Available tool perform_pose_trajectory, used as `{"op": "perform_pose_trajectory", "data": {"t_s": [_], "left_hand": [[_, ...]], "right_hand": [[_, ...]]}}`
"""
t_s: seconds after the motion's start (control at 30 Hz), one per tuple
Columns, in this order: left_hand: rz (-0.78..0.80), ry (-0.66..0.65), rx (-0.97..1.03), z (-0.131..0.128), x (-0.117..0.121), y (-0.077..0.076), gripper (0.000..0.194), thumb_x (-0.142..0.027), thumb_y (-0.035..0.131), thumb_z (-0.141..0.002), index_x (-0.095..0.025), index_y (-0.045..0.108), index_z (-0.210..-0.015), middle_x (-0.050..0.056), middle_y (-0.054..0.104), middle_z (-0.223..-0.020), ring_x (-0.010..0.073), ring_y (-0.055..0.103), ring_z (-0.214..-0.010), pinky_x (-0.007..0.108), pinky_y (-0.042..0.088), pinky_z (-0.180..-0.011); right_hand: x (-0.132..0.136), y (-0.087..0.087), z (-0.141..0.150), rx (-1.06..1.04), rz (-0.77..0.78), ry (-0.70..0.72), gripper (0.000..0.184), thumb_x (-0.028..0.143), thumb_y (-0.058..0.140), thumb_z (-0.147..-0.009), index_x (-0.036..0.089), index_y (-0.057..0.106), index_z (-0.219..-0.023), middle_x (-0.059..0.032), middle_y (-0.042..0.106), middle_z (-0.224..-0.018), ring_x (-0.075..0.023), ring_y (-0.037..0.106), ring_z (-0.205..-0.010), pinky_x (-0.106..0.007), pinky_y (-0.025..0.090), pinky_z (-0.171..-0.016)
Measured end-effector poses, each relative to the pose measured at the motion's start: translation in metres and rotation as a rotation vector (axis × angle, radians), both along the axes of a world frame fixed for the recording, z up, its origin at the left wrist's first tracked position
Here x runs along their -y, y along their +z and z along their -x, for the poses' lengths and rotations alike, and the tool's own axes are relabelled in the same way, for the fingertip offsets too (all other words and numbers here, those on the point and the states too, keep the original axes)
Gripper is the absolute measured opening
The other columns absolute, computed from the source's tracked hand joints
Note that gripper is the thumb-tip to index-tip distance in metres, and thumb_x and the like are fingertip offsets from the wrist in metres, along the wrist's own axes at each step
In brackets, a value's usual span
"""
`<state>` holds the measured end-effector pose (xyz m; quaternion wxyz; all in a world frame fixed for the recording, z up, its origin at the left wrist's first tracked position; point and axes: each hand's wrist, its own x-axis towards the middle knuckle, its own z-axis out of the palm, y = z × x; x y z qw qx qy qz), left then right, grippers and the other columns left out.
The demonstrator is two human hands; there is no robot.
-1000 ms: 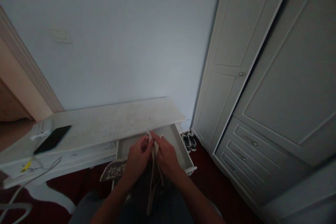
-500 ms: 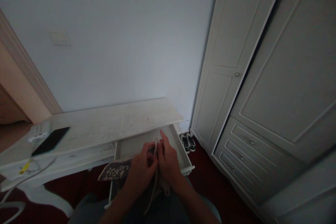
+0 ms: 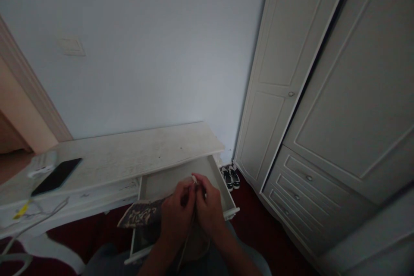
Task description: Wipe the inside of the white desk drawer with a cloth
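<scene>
My left hand (image 3: 178,209) and my right hand (image 3: 208,205) meet over an open drawer (image 3: 171,175), fingertips pinched together. Between them they grip the pale edge of a patterned cloth (image 3: 142,214), dark with a light scroll design. Part of this cloth sticks out left of my left hand, over the drawer's side. A thin pale cord (image 3: 184,248) hangs below my hands toward my lap. My fingers hide most of the gripped edge, and how the cord joins the cloth cannot be made out.
The drawer belongs to a worn white table (image 3: 129,151) against the wall. A dark phone (image 3: 57,177) and a white object (image 3: 42,164) lie at its left, near a pale cable (image 3: 35,223). Black-and-white shoes (image 3: 230,177) stand on the red floor beside a white wardrobe (image 3: 274,73).
My hands have drawn closer together and slightly lower, fingertips now bunched at the cloth's pale edge. My right index finger, earlier stretched upward, is bent in. The view has shifted slightly.
</scene>
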<state>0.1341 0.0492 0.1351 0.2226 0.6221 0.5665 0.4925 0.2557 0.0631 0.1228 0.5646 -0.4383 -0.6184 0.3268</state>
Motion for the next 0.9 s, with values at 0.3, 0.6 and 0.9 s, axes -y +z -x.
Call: {"op": "perform_pose_trajectory", "data": {"t_s": [0.3,0.6,0.9], "left_hand": [[0.022,-0.28,-0.05,0.011,0.017,-0.006,0.031,-0.043,0.058,-0.096,-0.03,0.071,-0.121,0.002,0.078,-0.095,0.0221,0.073,-0.086,0.033,0.056,-0.082],[0.338,-0.49,-0.3,0.102,0.003,-0.077,0.078,-0.025,0.076,-0.07,-0.03,0.058,-0.146,0.009,0.06,-0.149,0.0343,0.052,-0.139,0.051,0.037,-0.121],[0.545,-0.427,-0.567,0.098,-0.029,-0.074,0.06,-0.052,0.022,-0.104,-0.021,0.074,-0.106,0.013,0.075,-0.109,0.0274,0.066,-0.109,0.042,0.044,-0.106]], "right_hand": [[-0.01,-0.002,-0.022,-0.207,0.145,0.071,0.04,0.053,0.069,-0.092,0.02,0.077,-0.112,-0.004,0.073,-0.081,-0.0207,0.066,-0.073,-0.031,0.052,-0.066],[0.046,0.02,-0.11,-0.011,0.122,0.423,0.029,0.049,0.08,-0.086,0.026,0.082,-0.103,-0.0052,0.075,-0.088,-0.0202,0.067,-0.079,-0.03,0.052,-0.07],[0.052,0.018,-0.125,-0.041,0.22,0.551,0.026,0.045,0.084,-0.085,0.022,0.081,-0.097,-0.0013,0.071,-0.077,-0.0143,0.063,-0.068,-0.024,0.045,-0.061]]}}
